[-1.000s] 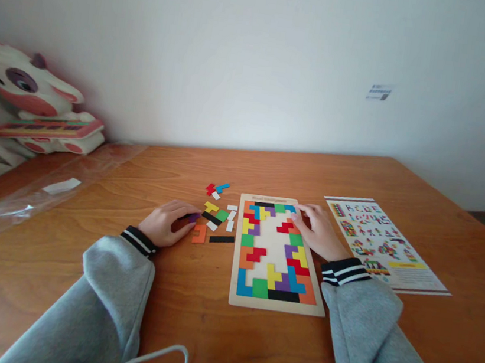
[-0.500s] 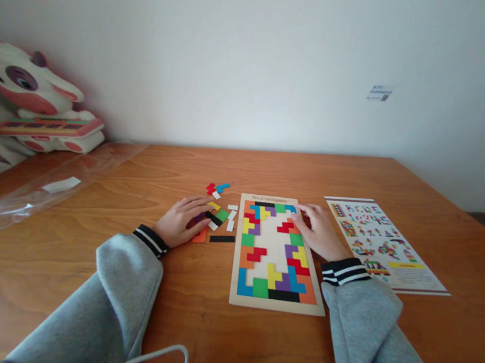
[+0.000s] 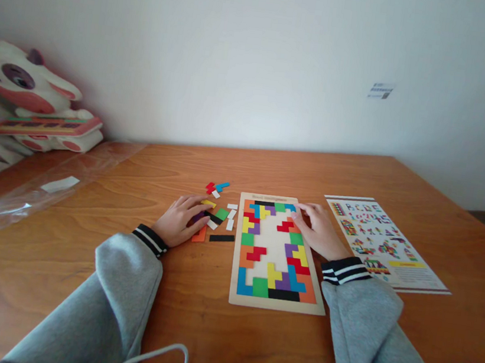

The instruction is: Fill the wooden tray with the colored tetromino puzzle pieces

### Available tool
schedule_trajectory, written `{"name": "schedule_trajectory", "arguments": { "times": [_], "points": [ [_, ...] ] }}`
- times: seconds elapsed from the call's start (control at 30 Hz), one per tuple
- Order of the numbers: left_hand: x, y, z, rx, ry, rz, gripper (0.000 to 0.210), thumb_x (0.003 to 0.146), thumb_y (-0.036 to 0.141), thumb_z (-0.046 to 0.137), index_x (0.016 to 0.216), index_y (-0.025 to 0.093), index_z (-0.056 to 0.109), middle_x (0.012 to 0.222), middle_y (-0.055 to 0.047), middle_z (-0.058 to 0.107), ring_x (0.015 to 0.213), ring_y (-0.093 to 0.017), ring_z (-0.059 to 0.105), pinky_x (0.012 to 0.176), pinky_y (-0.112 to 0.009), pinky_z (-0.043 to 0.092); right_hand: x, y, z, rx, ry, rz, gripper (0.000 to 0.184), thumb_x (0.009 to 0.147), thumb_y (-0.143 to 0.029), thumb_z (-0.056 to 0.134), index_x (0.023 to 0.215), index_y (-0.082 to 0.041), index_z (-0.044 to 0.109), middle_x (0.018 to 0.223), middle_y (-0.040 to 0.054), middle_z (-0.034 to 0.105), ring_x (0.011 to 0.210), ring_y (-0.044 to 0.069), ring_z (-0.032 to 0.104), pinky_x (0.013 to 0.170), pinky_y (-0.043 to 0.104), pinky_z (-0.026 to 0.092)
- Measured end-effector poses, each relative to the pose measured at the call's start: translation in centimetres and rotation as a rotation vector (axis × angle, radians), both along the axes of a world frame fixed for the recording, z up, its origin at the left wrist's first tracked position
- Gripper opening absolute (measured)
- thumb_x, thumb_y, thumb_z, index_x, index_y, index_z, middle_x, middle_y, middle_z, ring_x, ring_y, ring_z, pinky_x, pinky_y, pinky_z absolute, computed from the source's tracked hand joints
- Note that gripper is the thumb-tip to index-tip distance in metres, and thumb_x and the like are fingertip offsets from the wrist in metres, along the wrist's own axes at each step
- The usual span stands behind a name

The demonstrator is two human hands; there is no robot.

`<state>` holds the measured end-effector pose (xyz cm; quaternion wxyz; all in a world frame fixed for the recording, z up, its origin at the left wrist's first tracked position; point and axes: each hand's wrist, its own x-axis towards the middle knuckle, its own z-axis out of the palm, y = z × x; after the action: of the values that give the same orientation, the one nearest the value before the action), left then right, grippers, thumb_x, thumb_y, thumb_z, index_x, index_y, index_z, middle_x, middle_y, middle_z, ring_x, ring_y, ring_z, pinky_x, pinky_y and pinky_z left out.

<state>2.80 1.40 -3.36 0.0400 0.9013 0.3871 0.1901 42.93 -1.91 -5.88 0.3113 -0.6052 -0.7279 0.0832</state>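
Note:
My left hand (image 3: 181,219) lies over the loose puzzle pieces left of the board, fingers spread and partly covering an orange piece (image 3: 198,235) and a purple one. A black piece (image 3: 215,219), a green piece (image 3: 222,214) and a yellow piece (image 3: 208,204) lie by its fingertips. At the upper right corner of the wooden puzzle board (image 3: 232,296), my right hand (image 3: 317,232) rests with fingers apart, touching the edge near a blue piece (image 3: 291,209). Coloured block pieces line the board's sides, with bare wood in the middle. A red piece (image 3: 285,227) sits near my right thumb.
Several white pieces (image 3: 230,225) and a black bar (image 3: 221,238) lie beside the board. A printed sheet (image 3: 417,279) is at right. Clear plastic wrap (image 3: 20,206) and a cow toy keyboard (image 3: 48,126) stand left. A white cable (image 3: 162,351) crosses the front edge.
My left hand has shifted very slightly to the left over the loose pieces, baring a little more of the yellow piece. The right hand and the board look the same.

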Motion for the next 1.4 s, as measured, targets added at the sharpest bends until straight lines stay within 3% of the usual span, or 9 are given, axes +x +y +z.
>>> {"name": "schedule_trajectory", "arguments": {
  "times": [0.23,0.5,0.73,0.87,1.4],
  "points": [
    [-0.07,-0.01,-0.05,-0.025,0.018,0.001,0.043,0.103,0.046,0.039,0.131,0.023,0.063,0.144,-0.011,0.056,0.131,-0.029,0.051,0.112,-0.051,0.042,-0.15,-0.11,0.16,-0.012,0.0,-0.003,0.046,0.098,-0.056,0.042,0.118,-0.02,0.063,0.114,0.014,0.063,0.114,0.03,0.058,0.102,0.047,0.045],
    [-0.01,-0.06,-0.13,-0.015,-0.01,0.051,0.043,0.102,0.047,0.041,0.13,0.024,0.064,0.124,-0.011,0.061,0.115,-0.028,0.056,0.105,-0.05,0.046,-0.03,-0.15,0.17,-0.029,0.005,-0.016,0.048,0.097,-0.057,0.042,0.119,-0.02,0.063,0.114,0.0142,0.062,0.112,0.03,0.058,0.102,0.047,0.045],
    [-0.08,0.08,-0.12,0.003,-0.08,-0.007,0.029,0.101,0.039,0.046,0.108,0.02,0.068,0.121,-0.011,0.065,0.112,-0.026,0.061,0.103,-0.046,0.048,0.09,-0.08,0.02,-0.01,0.003,-0.016,0.051,0.096,-0.061,0.042,0.12,-0.021,0.064,0.113,0.0146,0.062,0.111,0.031,0.059,0.101,0.049,0.047],
    [-0.05,0.1,-0.16,-0.019,-0.097,-0.02,0.027,0.101,0.037,0.046,0.105,0.02,0.067,0.121,-0.011,0.068,0.11,-0.024,0.064,0.101,-0.045,0.05,0.05,-0.06,0.06,-0.012,0.003,-0.012,0.054,0.096,-0.062,0.041,0.119,-0.02,0.064,0.113,0.0156,0.062,0.111,0.03,0.059,0.101,0.049,0.047],
    [0.09,-0.07,-0.08,0.037,-0.076,0.003,0.031,0.1,0.039,0.049,0.113,0.025,0.072,0.117,-0.009,0.066,0.105,-0.024,0.062,0.097,-0.045,0.05,0.07,-0.15,0.11,-0.02,0.018,-0.013,0.053,0.096,-0.062,0.042,0.121,-0.021,0.064,0.114,0.015,0.061,0.111,0.031,0.059,0.101,0.049,0.047]
  ]
}}
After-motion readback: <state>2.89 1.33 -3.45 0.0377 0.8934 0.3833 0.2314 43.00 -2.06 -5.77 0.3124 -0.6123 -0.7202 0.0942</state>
